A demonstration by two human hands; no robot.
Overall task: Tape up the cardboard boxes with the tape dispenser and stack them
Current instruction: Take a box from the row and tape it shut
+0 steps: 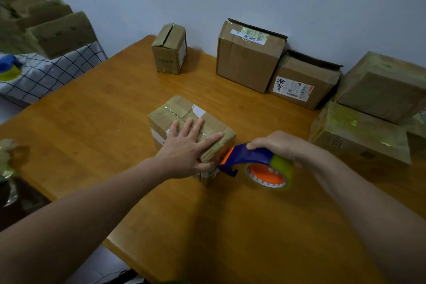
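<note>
Head view. At the middle of the bench (pixel 110 108), a small cardboard box (pixel 184 115), flaps down, creased, with old tape strips and a white label scrap across the top. Flat on that top, the left hand (pixel 186 148): fingers straight and spread, thumb down against the near side, pressing rather than gripping. Just to the right, the right hand (pixel 275 143) wrapped round the blue handle of the tape dispenser (pixel 250 157), one fingertip showing inside the orange core of the roll. Orange nose of the tool against the box's near right corner; roll close to the wood, touching or not unclear.

Probably light and fairly stiff, yet soft at the worn edges. Likely to slide on the smooth wood under the dispenser's pull, hence worth pinning from above. For stacking, best taken by two opposite side walls, low down, not by the flaps.

Along the wall, well apart: a small box (pixel 169 50) with its top seam open, a large box (pixel 249 60), a labelled box (pixel 299 85) just beside it. At far right, two taped boxes (pixel 373 99) already stacked.
</note>
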